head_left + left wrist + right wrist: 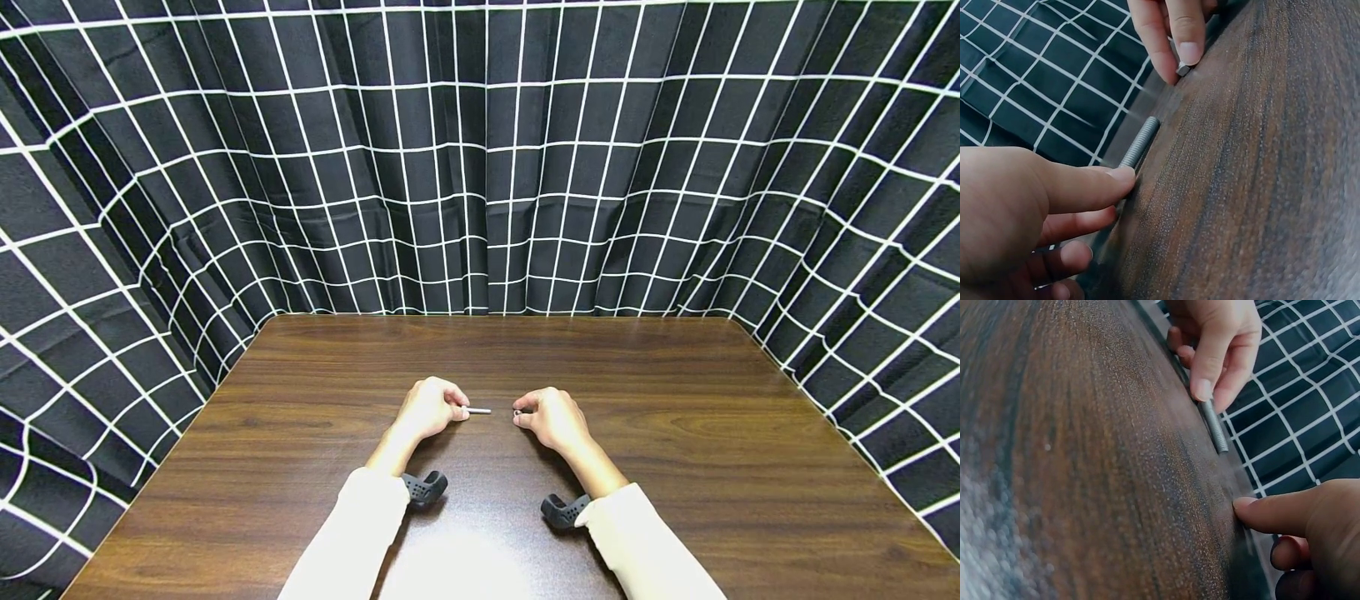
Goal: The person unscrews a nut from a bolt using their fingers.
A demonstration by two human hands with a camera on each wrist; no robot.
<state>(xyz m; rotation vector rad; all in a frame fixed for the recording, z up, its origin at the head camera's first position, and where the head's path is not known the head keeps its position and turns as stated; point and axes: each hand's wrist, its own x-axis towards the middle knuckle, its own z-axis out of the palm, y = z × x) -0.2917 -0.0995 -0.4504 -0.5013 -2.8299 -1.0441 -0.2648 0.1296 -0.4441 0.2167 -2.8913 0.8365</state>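
My left hand (433,407) pinches a grey metal bolt (480,411) between thumb and fingers. The bolt's threaded end (1141,141) sticks out toward the right hand; its other end is hidden in the grip. Across a short gap, my right hand (555,418) holds a small metal nut (1183,69) between thumb and fingertip. In the right wrist view the right thumb (1272,509) covers the nut, while the bolt (1214,427) shows beyond it. Bolt and nut are apart, held low over the table and roughly facing each other.
Beneath both hands lies a brown wood-grain table (637,358). A black curtain with white grid lines (480,167) hangs behind it and along both sides. Each wrist wears a dark band, the left band (426,489) and the right band (564,510).
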